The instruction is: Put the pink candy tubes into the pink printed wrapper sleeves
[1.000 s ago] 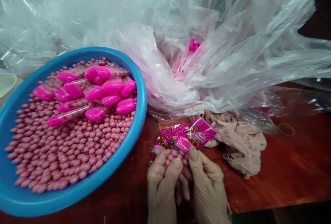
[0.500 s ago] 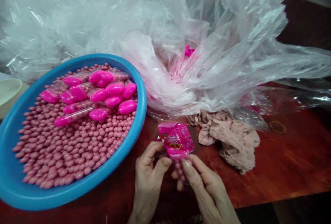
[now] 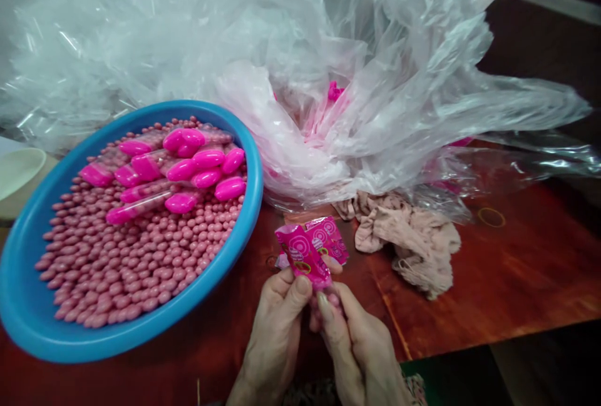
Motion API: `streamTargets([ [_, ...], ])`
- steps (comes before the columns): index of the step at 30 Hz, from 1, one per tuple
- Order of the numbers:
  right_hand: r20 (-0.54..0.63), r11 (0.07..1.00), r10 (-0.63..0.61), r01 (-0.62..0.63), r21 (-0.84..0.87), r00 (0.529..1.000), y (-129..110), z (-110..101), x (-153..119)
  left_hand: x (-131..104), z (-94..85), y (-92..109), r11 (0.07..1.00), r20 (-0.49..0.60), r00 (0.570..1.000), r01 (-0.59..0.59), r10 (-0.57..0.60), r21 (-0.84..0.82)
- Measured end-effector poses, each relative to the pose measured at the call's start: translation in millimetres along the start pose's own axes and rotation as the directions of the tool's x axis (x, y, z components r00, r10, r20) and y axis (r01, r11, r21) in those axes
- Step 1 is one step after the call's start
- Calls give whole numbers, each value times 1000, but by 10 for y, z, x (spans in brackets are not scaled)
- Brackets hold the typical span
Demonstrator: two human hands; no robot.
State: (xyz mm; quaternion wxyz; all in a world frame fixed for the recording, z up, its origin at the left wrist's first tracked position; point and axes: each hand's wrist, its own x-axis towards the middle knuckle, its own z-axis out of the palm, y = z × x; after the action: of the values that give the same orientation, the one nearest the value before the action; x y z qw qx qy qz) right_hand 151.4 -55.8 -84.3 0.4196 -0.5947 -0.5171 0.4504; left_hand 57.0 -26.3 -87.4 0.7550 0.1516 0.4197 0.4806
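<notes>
Between my two hands is a small pink printed packet (image 3: 303, 256), tilted, with pink balls in clear wrap at its lower end. My left hand (image 3: 277, 324) pinches the packet's left side, thumb on top. My right hand (image 3: 359, 331) closes round the lower end, thumb over the balls. Just behind the held packet, another pink printed packet (image 3: 334, 240) lies on the table. To the left, a blue basin (image 3: 256, 187) holds many pink balls (image 3: 126, 268) with several pink-ended clear tubes (image 3: 181, 203) on top.
A heap of clear plastic (image 3: 154, 37) and a crumpled bag (image 3: 399, 137) fill the back. A beige cloth (image 3: 413, 237) and a rubber band (image 3: 491, 217) lie on the reddish table (image 3: 469, 293). A pale scoop-like object (image 3: 21, 171) shows at far left.
The held packet has tilted and shifted left, uncovering the packet behind it. My right hand has moved slightly left. The whole view has shifted a little.
</notes>
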Motion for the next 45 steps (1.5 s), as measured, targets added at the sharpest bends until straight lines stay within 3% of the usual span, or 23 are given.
streamTargets([
  [6, -65, 964, -143, 124, -236, 988, 26, 99, -43, -1, 15, -1, 998, 13, 1000, 18, -17, -58],
  [10, -62, 912, -92, 59, -405, 994, 30, 77, -111, -34, 3, -36, 997, 63, 995, 74, -73, -10],
  [14, -95, 922, -121, 76, -379, 988, 92, 83, -150, -34, -2, -50, 996, 79, 995, 71, -67, -53],
  [18, -185, 942, -244, 187, -278, 952, 111, 111, -107, 3, 69, -43, 993, -7, 999, 34, -35, -109],
  [23, -254, 895, -305, 185, -406, 918, 99, 78, 19, 25, 150, 7, 994, -183, 983, -10, -9, -107],
  [26, -280, 817, -409, 212, -536, 869, 128, 78, 66, 34, 134, 36, 994, -168, 985, -45, 27, -99],
  [28, -267, 776, -425, 196, -599, 865, 150, 98, 64, 49, 124, 42, 994, -153, 988, -31, 14, -106],
  [34, -257, 826, -307, 123, -551, 916, 236, 112, -1, 109, 133, 33, 984, -336, 940, -3, -58, -180],
  [38, -200, 916, -131, 41, -399, 971, 261, 92, 5, 110, 131, 25, 989, -353, 935, -29, -26, -147],
  [42, -293, 960, 85, -157, -233, 952, 177, 135, -9, 93, 158, 19, 991, -314, 947, 28, -69, -133],
  [45, -318, 954, 179, -243, -174, 931, 87, 155, -45, 73, 176, 1, 987, -300, 945, 96, -131, -130],
])
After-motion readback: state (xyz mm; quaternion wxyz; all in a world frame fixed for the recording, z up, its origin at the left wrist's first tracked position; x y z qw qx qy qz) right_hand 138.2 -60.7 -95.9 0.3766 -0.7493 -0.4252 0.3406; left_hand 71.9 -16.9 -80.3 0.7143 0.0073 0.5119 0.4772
